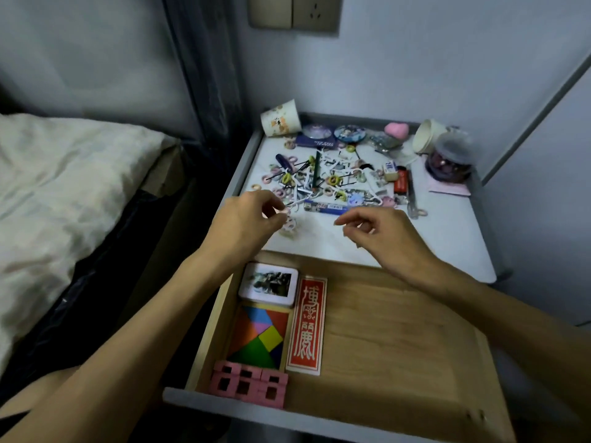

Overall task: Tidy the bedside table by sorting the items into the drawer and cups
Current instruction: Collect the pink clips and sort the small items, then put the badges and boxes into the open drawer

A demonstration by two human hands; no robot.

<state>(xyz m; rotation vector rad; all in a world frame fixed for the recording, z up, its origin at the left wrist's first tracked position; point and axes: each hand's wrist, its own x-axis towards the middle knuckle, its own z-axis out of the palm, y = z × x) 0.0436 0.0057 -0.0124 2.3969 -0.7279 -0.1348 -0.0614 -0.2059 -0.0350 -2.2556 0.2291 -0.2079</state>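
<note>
- my left hand (pixel 249 219) — fingers pinch a pink hair tie (pixel 283 213) at the surface's (pixel 447 225) near edge.
- my right hand (pixel 383 231) hovers beside it — fingers loosely curled, empty.
- drawer (pixel 399 330) open below; paper cup (pixel 280 123) tipped at the back.

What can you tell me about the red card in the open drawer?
The red card is a long, narrow rectangle, seemingly cardboard, red with a pale border and a column of pale characters. It lies flat on the wooden floor of the drawer, right beside the coloured puzzle.
</note>
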